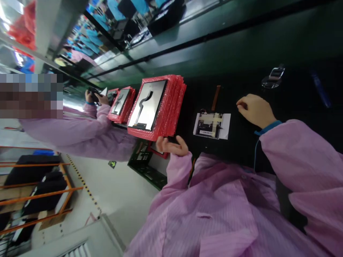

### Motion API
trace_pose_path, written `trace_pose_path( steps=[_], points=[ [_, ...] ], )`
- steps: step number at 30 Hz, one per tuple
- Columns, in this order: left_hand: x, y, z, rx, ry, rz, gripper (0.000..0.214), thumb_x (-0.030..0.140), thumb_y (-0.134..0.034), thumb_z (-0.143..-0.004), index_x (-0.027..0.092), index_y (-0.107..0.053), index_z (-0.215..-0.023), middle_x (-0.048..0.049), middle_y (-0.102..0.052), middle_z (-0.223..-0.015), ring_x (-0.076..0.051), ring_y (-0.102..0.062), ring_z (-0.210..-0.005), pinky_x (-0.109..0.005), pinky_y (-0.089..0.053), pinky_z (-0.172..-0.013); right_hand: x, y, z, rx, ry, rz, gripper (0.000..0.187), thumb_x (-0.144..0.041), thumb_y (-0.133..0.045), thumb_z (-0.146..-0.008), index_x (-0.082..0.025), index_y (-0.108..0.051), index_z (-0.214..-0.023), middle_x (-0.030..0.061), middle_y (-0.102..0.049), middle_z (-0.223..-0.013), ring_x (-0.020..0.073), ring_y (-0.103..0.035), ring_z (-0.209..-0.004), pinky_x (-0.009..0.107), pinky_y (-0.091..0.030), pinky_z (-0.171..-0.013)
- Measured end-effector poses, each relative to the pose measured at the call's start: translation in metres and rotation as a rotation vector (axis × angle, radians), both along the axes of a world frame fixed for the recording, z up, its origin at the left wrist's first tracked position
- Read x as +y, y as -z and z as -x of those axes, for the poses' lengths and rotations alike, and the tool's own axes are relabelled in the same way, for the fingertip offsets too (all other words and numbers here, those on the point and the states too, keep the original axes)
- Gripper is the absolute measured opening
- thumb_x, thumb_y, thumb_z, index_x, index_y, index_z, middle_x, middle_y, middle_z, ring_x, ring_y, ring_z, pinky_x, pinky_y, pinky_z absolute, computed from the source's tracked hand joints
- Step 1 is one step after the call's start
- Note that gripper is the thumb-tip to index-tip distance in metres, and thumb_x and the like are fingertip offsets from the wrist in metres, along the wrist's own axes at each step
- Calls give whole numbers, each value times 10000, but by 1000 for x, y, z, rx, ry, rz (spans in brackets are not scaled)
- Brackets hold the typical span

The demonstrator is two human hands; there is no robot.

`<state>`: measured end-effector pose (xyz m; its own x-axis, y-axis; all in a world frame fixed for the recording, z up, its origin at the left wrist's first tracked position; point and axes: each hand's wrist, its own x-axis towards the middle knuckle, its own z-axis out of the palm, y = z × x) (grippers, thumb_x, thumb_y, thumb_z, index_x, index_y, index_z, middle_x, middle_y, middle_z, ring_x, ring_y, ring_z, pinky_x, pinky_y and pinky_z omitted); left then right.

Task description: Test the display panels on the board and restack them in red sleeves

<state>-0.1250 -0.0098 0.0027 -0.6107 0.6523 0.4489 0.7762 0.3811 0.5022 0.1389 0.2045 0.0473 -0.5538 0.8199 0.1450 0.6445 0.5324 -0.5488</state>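
Observation:
My left hand (173,146) is at the near edge of a stack of red bubble-wrap sleeves (171,110), fingers spread and holding nothing; I cannot tell whether they touch it. On top of the stack lies a display panel (148,103) with a silvery back and a dark flex cable. My right hand (255,111) rests on the dark bench, loosely curled, a blue strap round its wrist. Nothing shows in its fingers. Between the hands sits a flat piece with dark circuitry and yellowish tape (209,125) on white paper, and above it a narrow brown strip (215,97).
A second red-sleeved stack (122,105) stands farther left, beside a co-worker in a pink sleeve (80,139). Below my left hand is a dark crate (147,169). A clear round item (271,82) and a blue pen-like object (321,88) lie at the right.

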Motion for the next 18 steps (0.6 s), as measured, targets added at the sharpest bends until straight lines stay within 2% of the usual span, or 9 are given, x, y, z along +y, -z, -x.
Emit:
trace_pose_path(
  steps=[1, 3, 5, 7, 9, 12, 15, 18],
  points=[
    [-2, 3, -9, 46, 26, -32, 471, 407, -580, -925, 186, -530, -1338, -228, -446, -1458, -420, -357, -1460, -684, -234, -1229, -2, 0, 2, -14, -29, -10, 315, -371, -433, -947, -186, -687, -954, 157, -648, -1027, 318, -597, -990, 473, -511, -764],
    [-1, 3, -23, 96, 177, -23, 478, 489, -581, -919, 196, -551, -1296, -217, -460, -1469, -401, -375, -1454, -635, -242, -1247, -6, 1, 7, -50, -93, -13, 318, -385, -453, -938, -183, -698, -944, 153, -647, -1042, 305, -591, -969, 440, -497, -724],
    [6, 1, -31, 56, 385, 77, 594, 572, -566, -927, 199, -496, -1384, -206, -450, -1514, -371, -382, -1464, -587, -275, -1247, -11, 3, 11, -80, -152, -7, 314, -396, -480, -922, -182, -706, -962, 141, -649, -1057, 292, -593, -955, 415, -487, -699],
    [16, -2, -33, -1, 510, 189, 756, 628, -573, -921, 184, -381, -1502, -205, -438, -1549, -349, -384, -1474, -553, -307, -1241, -13, 5, 14, -92, -192, -9, 317, -396, -496, -912, -180, -711, -1001, 133, -651, -1063, 288, -595, -963, 403, -486, -697],
    [24, -3, -32, -13, 539, 266, 858, 651, -611, -901, 171, -320, -1550, -204, -438, -1564, -346, -381, -1479, -533, -315, -1245, -14, 7, 14, -97, -203, -7, 328, -387, -505, -908, -173, -713, -1044, 133, -649, -1069, 292, -594, -990, 404, -496, -721],
    [28, -2, -32, 11, 529, 295, 884, 650, -651, -885, 153, -344, -1548, -198, -441, -1576, -351, -380, -1478, -514, -314, -1253, -14, 9, 12, -118, -236, 7, 399, -445, -546, -907, -164, -709, -1140, 144, -636, -1099, 305, -586, -1028, 437, -515, -810],
    [28, -1, -33, 9, 519, 276, 897, 658, -663, -877, 127, -365, -1536, -205, -453, -1571, -348, -398, -1465, -500, -325, -1249, -18, 9, 9, -169, -284, -34, 622, -596, -603, -876, -132, -657, -1287, 183, -609, -1189, 347, -559, -1098, 494, -502, -911],
    [28, 0, -35, -4, 502, 263, 903, 670, -669, -867, 130, -378, -1530, -208, -465, -1562, -348, -407, -1461, -506, -325, -1249, -30, 7, 9, -248, -292, -114, 853, -734, -618, -816, -107, -578, -1392, 224, -571, -1277, 400, -525, -1153, 531, -479, -936]
  ],
)
